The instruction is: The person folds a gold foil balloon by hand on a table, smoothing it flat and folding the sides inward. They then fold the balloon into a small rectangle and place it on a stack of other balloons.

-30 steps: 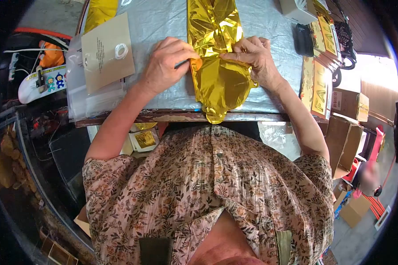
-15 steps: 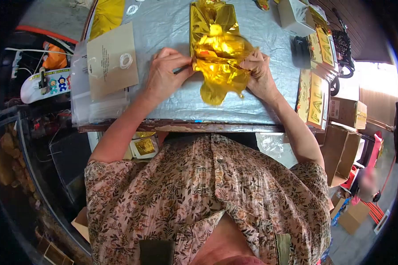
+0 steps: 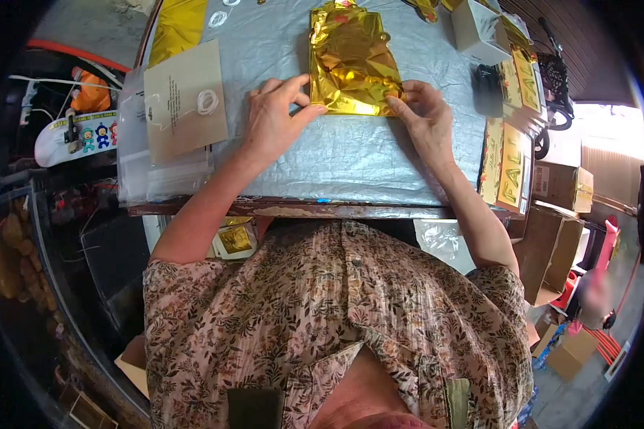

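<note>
Folded, shiny gold foil [image 3: 354, 64] lies on a table with a silvery cover [image 3: 322, 157]. The left hand [image 3: 279, 111], thumb and index finger apart, touches its near left corner; the right hand [image 3: 428, 118] has its thumb on the near right corner, grip unclear. A brown card [image 3: 182, 129] lies left.

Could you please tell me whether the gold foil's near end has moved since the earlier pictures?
Yes, the near end of the gold foil has moved away from the table edge, folded back.

Cardboard boxes [image 3: 549, 252] stand on a grey floor [image 3: 587, 382] — bright light [image 3: 607, 129] glaring behind.
</note>
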### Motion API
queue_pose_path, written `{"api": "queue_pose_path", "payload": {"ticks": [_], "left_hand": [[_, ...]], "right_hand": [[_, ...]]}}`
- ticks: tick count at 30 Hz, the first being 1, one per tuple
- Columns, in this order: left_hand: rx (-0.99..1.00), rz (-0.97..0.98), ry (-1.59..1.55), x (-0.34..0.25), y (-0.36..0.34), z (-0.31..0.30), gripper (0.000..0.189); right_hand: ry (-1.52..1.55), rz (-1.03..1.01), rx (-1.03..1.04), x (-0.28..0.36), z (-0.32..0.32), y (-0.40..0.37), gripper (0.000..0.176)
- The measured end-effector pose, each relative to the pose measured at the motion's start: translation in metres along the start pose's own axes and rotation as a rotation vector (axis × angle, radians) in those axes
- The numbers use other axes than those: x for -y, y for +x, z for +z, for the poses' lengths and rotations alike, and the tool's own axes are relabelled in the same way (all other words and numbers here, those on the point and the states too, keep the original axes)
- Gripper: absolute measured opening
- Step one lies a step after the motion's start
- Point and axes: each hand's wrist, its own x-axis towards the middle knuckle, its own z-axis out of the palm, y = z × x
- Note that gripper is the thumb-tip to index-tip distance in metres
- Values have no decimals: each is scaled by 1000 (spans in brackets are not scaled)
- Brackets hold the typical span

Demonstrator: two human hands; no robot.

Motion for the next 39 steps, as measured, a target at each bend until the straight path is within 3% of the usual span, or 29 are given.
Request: {"api": "queue_pose_path", "payload": {"ticks": [2, 6, 12, 14, 17, 27, 29, 31, 32, 34, 35, 39], "left_hand": [[16, -5, -10, 3, 3, 0, 50], [38, 62, 46, -3, 9, -5, 39], [46, 61, 93, -6, 12, -5, 38], [85, 23, 94, -5, 13, -4, 40], [144, -14, 108, -4, 16, -4, 42], [176, -50, 127, -4, 18, -4, 42], [188, -50, 138, -6, 19, -3, 42], [187, -58, 158, -6, 20, -5, 42], [185, -57, 160, -8, 20, -5, 42], [177, -59, 173, -10, 20, -5, 42], [156, -37, 169, -11, 20, -6, 42], [126, -26, 171, -14, 18, -7, 42]], "right_hand": [[-320, -183, -88, -5, -8, -2, 38], [-362, -204, -135, 2, -4, -8, 40], [-332, -132, -138, 2, -4, -10, 38], [-598, -298, -184, 6, -5, -14, 36], [-665, -269, -148, 5, -7, -15, 36], [-563, -237, -111, 9, -20, -31, 35], [-682, -457, -68, 14, -17, -29, 36], [-543, -690, -21, 17, -2, -29, 41], [-500, -684, 167, 20, 3, -32, 52], [-617, -849, 288, 18, 24, -32, 63], [-693, -786, 347, 17, 31, -37, 71], [-792, -780, 361, 13, 42, -39, 73]]}}
